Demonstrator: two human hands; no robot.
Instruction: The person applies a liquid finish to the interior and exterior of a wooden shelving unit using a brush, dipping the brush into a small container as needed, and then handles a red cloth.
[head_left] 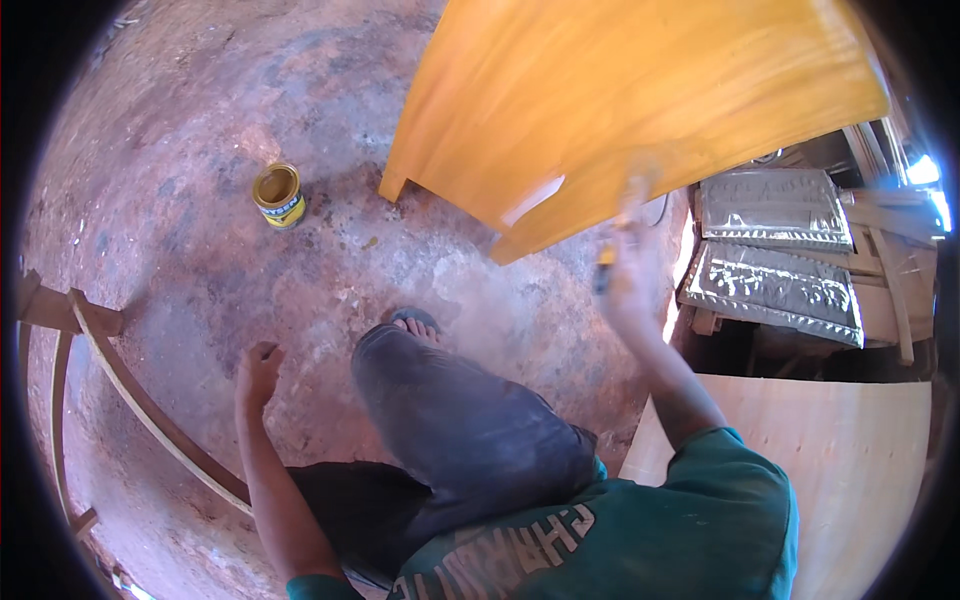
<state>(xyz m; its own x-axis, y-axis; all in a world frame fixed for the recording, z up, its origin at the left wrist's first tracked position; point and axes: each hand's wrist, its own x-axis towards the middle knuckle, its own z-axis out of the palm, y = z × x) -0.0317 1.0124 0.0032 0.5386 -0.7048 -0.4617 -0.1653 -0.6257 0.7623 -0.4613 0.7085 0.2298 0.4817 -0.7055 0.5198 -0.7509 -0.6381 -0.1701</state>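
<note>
My right hand [630,280], smeared by motion, grips a paintbrush [605,258] whose handle shows yellow and black. The blurred brush end lies over the lower right part of a large wooden panel [600,100] coated orange-yellow, with two short legs along its near edge. Between those legs a pale patch shows on the panel. Away to the left, my left hand [260,370] hangs above the floor with its fingers curled in and nothing visible in them. An uncovered paint can [279,195] with a yellow and blue label stands on the floor left of the panel.
A curved wooden frame [150,400] stands at the left, near my left forearm. On the right are plastic-wrapped panels [775,208], loose wooden boards [890,290] and a pale plywood sheet [850,450] beside my right arm. The stained floor [200,270] lies below.
</note>
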